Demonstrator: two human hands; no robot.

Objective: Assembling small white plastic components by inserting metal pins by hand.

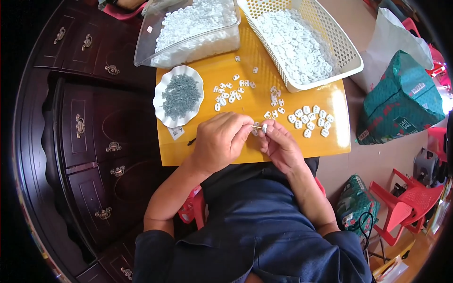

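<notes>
My left hand [221,137] is closed in a pinch on a thin brass-coloured rod [255,126] near the table's front edge. The rod's tip meets a small white oval plastic piece [264,128], which my right hand [284,147] pinches between thumb and fingers. Whether the tip goes into the piece is too small to tell. Just beyond my hands lie loose small white pieces [232,98] with dark marks or holes. To the right of my right hand, several white oval pieces [310,125] lie face up in a loose group.
A scalloped white dish [161,111] of small grey screw-like parts stands at left. At the back are a clear bin [207,41] and a cream perforated basket [347,45], both full of white pieces. Dark drawers [89,127] flank the yellow table [337,146]; green bags [396,101] stand right.
</notes>
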